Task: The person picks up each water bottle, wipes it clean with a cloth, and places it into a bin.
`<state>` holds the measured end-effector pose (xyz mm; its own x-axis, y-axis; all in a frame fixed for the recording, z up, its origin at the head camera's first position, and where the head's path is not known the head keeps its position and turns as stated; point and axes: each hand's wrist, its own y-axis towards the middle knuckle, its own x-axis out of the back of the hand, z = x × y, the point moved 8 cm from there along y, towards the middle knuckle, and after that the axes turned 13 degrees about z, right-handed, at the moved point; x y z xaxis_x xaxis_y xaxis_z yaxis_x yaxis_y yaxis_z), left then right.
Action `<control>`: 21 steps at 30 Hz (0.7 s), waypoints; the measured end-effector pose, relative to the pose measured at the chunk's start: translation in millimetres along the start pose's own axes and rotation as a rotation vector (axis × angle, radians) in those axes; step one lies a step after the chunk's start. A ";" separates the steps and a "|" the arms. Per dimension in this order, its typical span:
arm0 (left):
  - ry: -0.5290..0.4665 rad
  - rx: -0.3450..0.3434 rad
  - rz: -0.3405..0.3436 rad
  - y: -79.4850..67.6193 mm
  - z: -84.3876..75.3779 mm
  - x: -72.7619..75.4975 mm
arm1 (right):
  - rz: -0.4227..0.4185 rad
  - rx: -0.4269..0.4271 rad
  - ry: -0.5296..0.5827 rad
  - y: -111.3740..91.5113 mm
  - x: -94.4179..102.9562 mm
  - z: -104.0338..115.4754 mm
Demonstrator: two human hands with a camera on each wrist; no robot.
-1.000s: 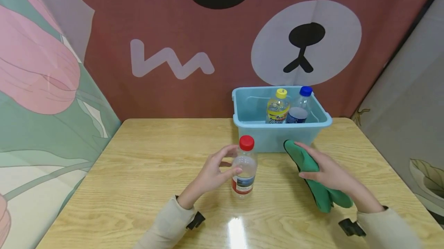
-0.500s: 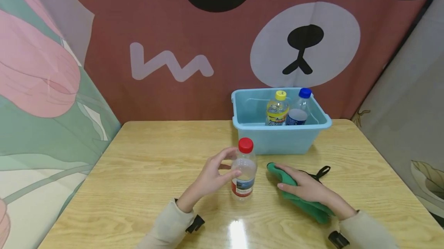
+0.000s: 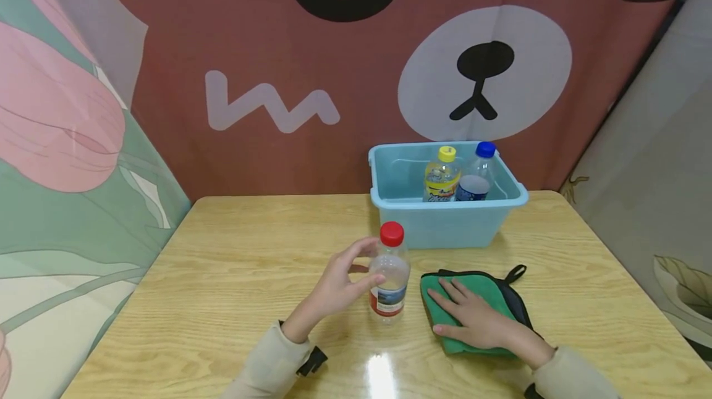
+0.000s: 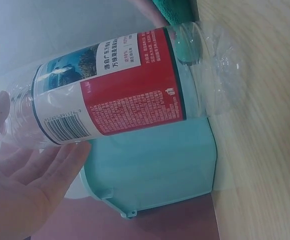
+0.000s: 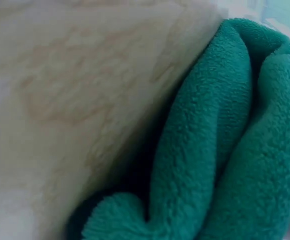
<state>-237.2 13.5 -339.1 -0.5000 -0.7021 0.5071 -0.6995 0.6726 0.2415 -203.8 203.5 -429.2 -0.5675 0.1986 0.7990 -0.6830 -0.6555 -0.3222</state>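
A clear plastic bottle [image 3: 389, 300] with a red cap stands upright on the wooden table. My left hand [image 3: 340, 281] holds it from the left, thumb in front and fingers curling behind. In the left wrist view the bottle's [image 4: 135, 95] red-and-white label faces the camera. To the right lies a folded green towel [image 3: 489, 288] with a black back, black edging and a hanging loop. On top of it my right hand [image 3: 473, 320] rests flat with fingers spread. Thick folds of the towel [image 5: 200, 145] fill much of the right wrist view, where the hand is hidden.
Behind the bottle and towel is a light blue plastic bin [image 3: 439, 226]. Inside it stand a yellow-capped bottle [image 3: 442, 181] and a blue-capped bottle [image 3: 474, 183]. A printed curtain [image 3: 267, 158] hangs right behind the table [image 3: 239, 251].
My right hand has brought the towel down and left onto the table, where it now lies spread flatter under an opened palm. The left hand stays at the bottle.
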 end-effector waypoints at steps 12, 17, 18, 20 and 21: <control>-0.006 0.013 0.011 -3.5 -31.7 4.5 | -0.194 -0.089 0.334 -24.1 41.1 -23.6; -0.004 0.014 0.004 -1.8 -12.3 1.2 | -0.216 -0.123 0.510 -31.5 49.0 -39.8; -0.002 0.011 0.001 -1.3 -7.8 0.6 | -0.225 -0.120 0.537 -33.2 51.0 -42.1; 0.003 0.002 -0.004 -0.7 -1.0 -0.4 | -0.249 -0.127 0.593 -37.4 55.0 -47.1; 0.005 -0.002 -0.006 -0.5 1.4 -0.5 | -0.260 -0.126 0.614 -39.4 57.1 -49.0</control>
<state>-237.3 13.2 -340.7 -0.4930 -0.7049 0.5100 -0.7017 0.6687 0.2459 -231.8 276.4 -395.7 -0.5100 0.7405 0.4378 -0.8601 -0.4474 -0.2451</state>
